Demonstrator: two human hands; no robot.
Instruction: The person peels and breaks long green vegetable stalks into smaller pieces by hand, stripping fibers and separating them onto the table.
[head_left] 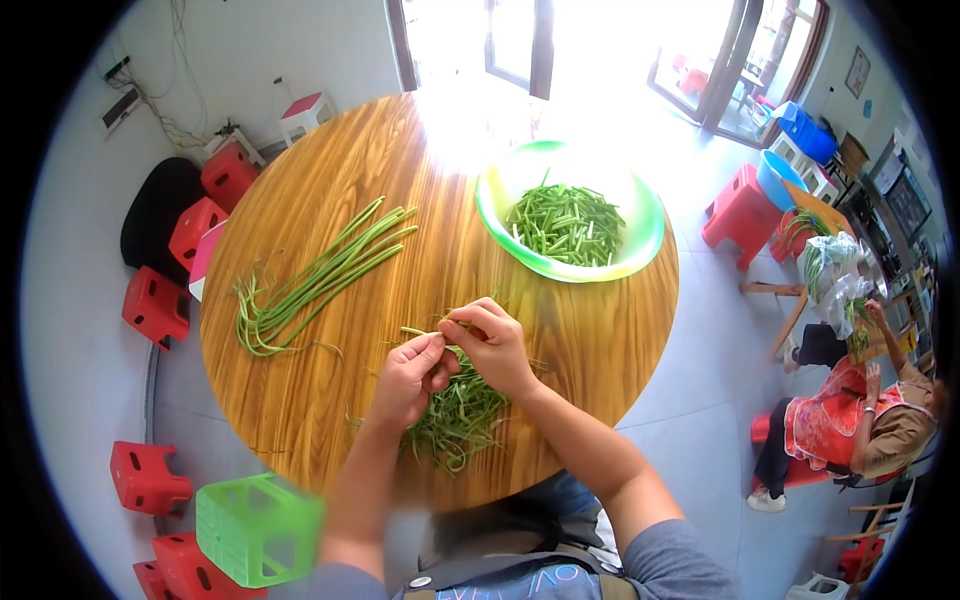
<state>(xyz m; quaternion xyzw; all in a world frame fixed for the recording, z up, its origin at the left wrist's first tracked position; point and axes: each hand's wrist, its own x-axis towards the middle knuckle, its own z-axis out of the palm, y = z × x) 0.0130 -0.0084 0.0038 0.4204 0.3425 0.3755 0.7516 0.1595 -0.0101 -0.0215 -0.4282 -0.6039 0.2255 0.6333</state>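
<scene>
My left hand and my right hand meet above the near half of the round wooden table. Both are closed in a pinch on a thin green vegetable stem, whose end sticks out to the left; the rest is hidden by my fingers. Under my hands lies a loose heap of green trimmings. To the left, a bundle of long green stems rests on the wood, its curly thin ends toward the left edge. A green-and-white bowl at the right back holds many short cut stem pieces.
The round table fills the middle. Red stools and a green stool stand along the left. On the right, a seated person in a red apron handles greens at another table. Glass doors stand at the back.
</scene>
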